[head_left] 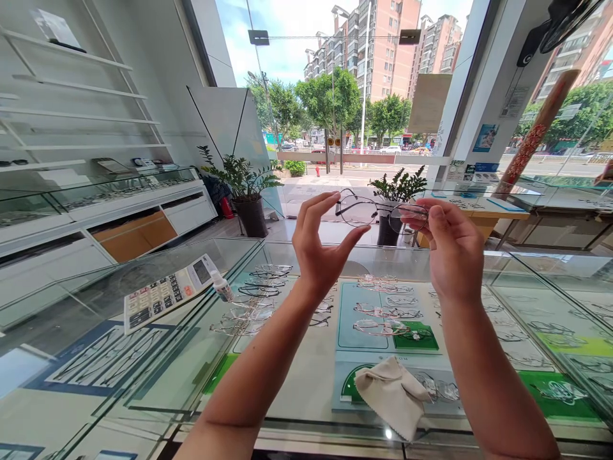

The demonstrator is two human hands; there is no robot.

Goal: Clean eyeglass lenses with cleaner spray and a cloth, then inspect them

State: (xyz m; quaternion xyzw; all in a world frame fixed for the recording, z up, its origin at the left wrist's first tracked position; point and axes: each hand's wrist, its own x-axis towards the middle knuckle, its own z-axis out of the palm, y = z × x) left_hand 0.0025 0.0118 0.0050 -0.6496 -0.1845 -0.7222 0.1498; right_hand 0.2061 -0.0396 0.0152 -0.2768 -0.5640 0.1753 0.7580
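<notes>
A pair of thin round-framed eyeglasses (358, 225) is held up above the glass counter. My right hand (454, 246) pinches it at the right lens, thumb in front and fingers behind. Beside the left lens is my left hand (318, 239), its thumb and fingers spread apart. Its fingertips are close to the rim; whether they touch it I cannot tell. Below, a beige cleaning cloth (393, 395) lies crumpled on the counter top.
Under the glass (282, 396) are several rows of eyeglasses (383, 327). A calculator (167, 291) and a small white bottle (221, 286) sit on the counter at left. Potted plants (251, 214) stand beyond it, near the glass door. Wall shelves (90, 118) are at far left.
</notes>
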